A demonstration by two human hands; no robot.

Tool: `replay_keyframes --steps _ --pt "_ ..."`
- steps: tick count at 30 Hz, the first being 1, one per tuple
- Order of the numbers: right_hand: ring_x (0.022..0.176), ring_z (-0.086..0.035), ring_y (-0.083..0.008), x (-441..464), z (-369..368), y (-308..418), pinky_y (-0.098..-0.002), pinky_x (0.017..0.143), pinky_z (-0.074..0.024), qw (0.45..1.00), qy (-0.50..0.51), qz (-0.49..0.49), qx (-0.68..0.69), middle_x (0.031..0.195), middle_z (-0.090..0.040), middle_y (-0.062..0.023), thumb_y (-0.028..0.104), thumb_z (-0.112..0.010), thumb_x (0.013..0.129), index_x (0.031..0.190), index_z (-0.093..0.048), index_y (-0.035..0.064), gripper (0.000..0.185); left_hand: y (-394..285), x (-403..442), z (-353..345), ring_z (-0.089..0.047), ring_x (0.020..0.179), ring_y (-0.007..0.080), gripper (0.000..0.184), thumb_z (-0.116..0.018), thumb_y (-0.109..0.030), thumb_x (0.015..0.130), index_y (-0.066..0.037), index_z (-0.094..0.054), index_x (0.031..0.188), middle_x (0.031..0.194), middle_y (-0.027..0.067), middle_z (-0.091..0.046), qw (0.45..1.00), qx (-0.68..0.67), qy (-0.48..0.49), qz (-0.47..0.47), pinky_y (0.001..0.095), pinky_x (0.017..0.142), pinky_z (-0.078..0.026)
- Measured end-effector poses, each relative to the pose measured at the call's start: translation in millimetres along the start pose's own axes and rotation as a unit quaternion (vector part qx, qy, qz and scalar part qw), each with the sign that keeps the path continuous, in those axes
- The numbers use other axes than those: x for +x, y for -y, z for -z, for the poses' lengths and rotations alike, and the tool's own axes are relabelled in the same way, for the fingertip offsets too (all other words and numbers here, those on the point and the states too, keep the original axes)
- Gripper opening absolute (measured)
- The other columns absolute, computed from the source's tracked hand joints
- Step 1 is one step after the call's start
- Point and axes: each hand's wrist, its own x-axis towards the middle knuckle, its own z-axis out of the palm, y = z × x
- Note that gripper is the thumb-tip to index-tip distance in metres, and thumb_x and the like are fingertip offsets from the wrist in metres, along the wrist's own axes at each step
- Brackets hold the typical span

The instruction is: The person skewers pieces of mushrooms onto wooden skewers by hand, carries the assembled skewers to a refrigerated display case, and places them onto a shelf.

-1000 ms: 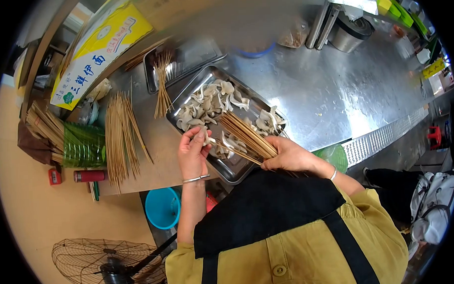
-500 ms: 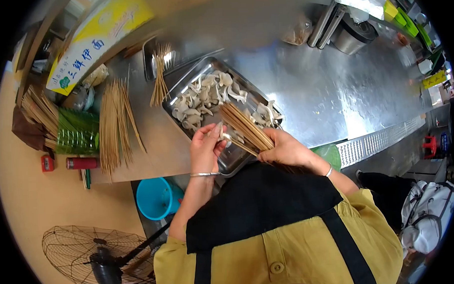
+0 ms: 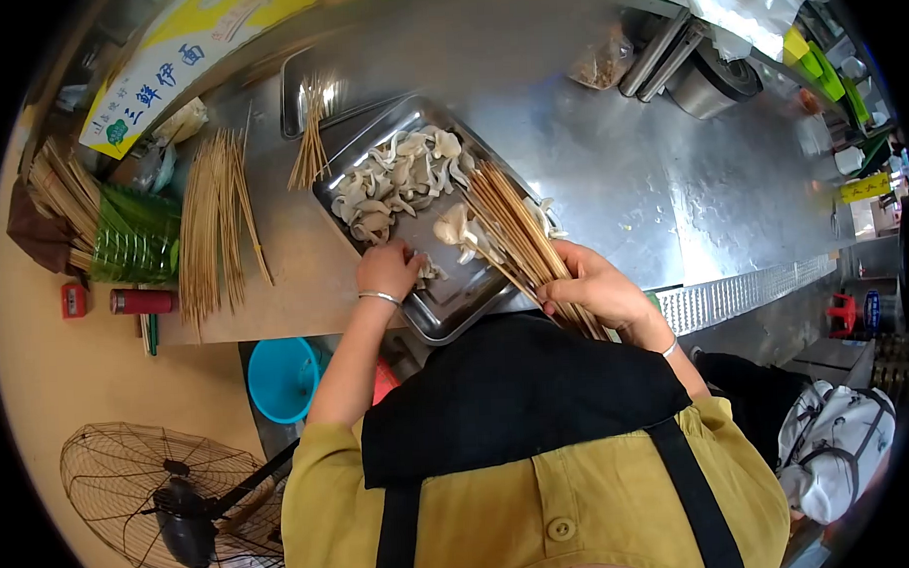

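My right hand [image 3: 600,287] is wrapped round a bundle of wooden skewers [image 3: 517,222] that slants over the metal tray [image 3: 441,330]. One skewer stands apart from the bundle, with a pale mushroom piece [image 3: 454,226] at its tip. My left hand [image 3: 389,270] reaches down into the tray's near left part, fingers bent at the mushrooms; whether they hold a piece is hidden. A heap of torn mushrooms [image 3: 401,176] fills the far left of the tray. Some more pieces lie at its right side, partly behind the bundle.
Loose skewers [image 3: 212,227] lie on the counter at left, beside a green plastic basket [image 3: 137,235]. A second tray [image 3: 290,99] stands behind. Below the counter are a blue bucket [image 3: 283,378] and a fan [image 3: 177,504]. A steel pot [image 3: 713,80] stands at back right.
My left hand has let go of the mushroom piece at the skewer tip and moved left and down into the tray. The bundle in my right hand has shifted slightly right.
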Motion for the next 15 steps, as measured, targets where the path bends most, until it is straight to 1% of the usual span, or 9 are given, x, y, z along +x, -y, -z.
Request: replay_keyframes --steps 5,8,9,10,11,12,13,14,15 --pt "0.069 -0.056 -0.0111 1 -7 15 -0.0223 0.064 -0.0470 0.999 0.040 -0.010 0.025 0.082 -0.058 -0.0055 -0.004 -0.057 0.074 0.109 -0.050 -0.0034 0.036 -4 4 -6 -0.063 0.079 0.0302 0.032 -0.065 -0.037 0.075 -0.008 -0.065 0.088 0.083 0.0127 -0.066 0.999 0.014 0.033 -0.004 0.0405 0.068 -0.049" --pt "0.069 -0.056 -0.0111 4 -8 13 -0.0224 0.065 -0.0473 0.997 0.066 -0.014 0.037 0.080 -0.058 -0.0056 -0.004 -0.058 0.074 0.109 -0.051 -0.0027 0.036 -4 3 -3 -0.062 0.080 0.0311 0.029 -0.064 -0.034 0.074 -0.007 -0.064 0.084 0.086 0.0140 -0.065 0.996 -0.041 0.074 0.019 0.0408 0.069 -0.048" --pt "0.069 -0.056 -0.0110 5 -8 11 -0.0223 0.065 -0.0472 0.997 0.063 -0.009 0.044 0.081 -0.058 -0.0056 -0.004 -0.058 0.073 0.109 -0.051 -0.0023 0.036 5 4 -13 -0.062 0.076 0.0276 0.025 -0.063 -0.029 0.077 -0.007 -0.063 0.087 0.085 0.0124 -0.065 0.988 -0.151 0.005 0.015 0.0371 0.066 -0.049" --pt "0.069 -0.056 -0.0108 7 -8 8 -0.0222 0.064 -0.0471 0.997 0.061 -0.005 0.051 0.081 -0.058 -0.0057 -0.004 -0.058 0.073 0.109 -0.051 -0.0019 0.036 13 4 -18 -0.063 0.073 0.0241 0.021 -0.062 -0.024 0.080 -0.007 -0.063 0.091 0.083 0.0108 -0.066 0.964 -0.258 -0.065 0.010 0.0334 0.062 -0.049" --pt "0.069 -0.056 -0.0108 9 -8 6 -0.0222 0.064 -0.0471 0.997 0.062 -0.002 0.051 0.081 -0.058 -0.0057 -0.004 -0.058 0.073 0.109 -0.051 -0.0019 0.036 22 4 -20 -0.063 0.073 0.0241 0.021 -0.062 -0.024 0.080 -0.007 -0.063 0.091 0.083 0.0108 -0.066 0.964 -0.257 -0.067 0.009 0.0334 0.062 -0.049" --pt "0.070 -0.056 -0.0107 11 -8 3 -0.0224 0.064 -0.0466 0.999 0.048 0.000 0.023 0.081 -0.058 -0.0057 -0.003 -0.058 0.073 0.109 -0.051 -0.0021 0.036 28 4 -16 -0.062 0.071 0.0196 0.019 -0.059 -0.019 0.083 -0.006 -0.061 0.097 0.085 0.0094 -0.065 0.887 -0.454 -0.016 0.082 0.0284 0.061 -0.049" --pt "0.070 -0.056 -0.0105 11 -8 1 -0.0226 0.065 -0.0462 0.999 0.034 0.000 -0.004 0.081 -0.058 -0.0057 -0.002 -0.058 0.074 0.109 -0.051 -0.0022 0.036 33 2 -15 -0.061 0.070 0.0152 0.020 -0.056 -0.014 0.086 -0.006 -0.060 0.103 0.086 0.0079 -0.065 0.763 -0.627 0.038 0.151 0.0234 0.060 -0.048" --pt "0.070 -0.056 -0.0105 10 -11 2 -0.0226 0.065 -0.0462 0.999 0.035 0.000 -0.004 0.081 -0.058 -0.0057 -0.002 -0.058 0.074 0.109 -0.051 -0.0022 0.036 38 -2 -14 -0.061 0.070 0.0152 0.020 -0.056 -0.014 0.086 -0.006 -0.060 0.103 0.086 0.0079 -0.065 0.763 -0.627 0.037 0.151 0.0234 0.060 -0.048" --pt "0.071 -0.055 -0.0103 10 -15 5 -0.0230 0.065 -0.0456 0.997 0.010 0.009 -0.071 0.082 -0.057 -0.0053 0.000 -0.059 0.074 0.109 -0.051 -0.0023 0.036 38 -8 -8 -0.059 0.072 0.0131 0.022 -0.052 -0.009 0.087 -0.004 -0.057 0.108 0.091 0.0080 -0.063 0.736 -0.660 0.033 0.145 0.0211 0.062 -0.049"
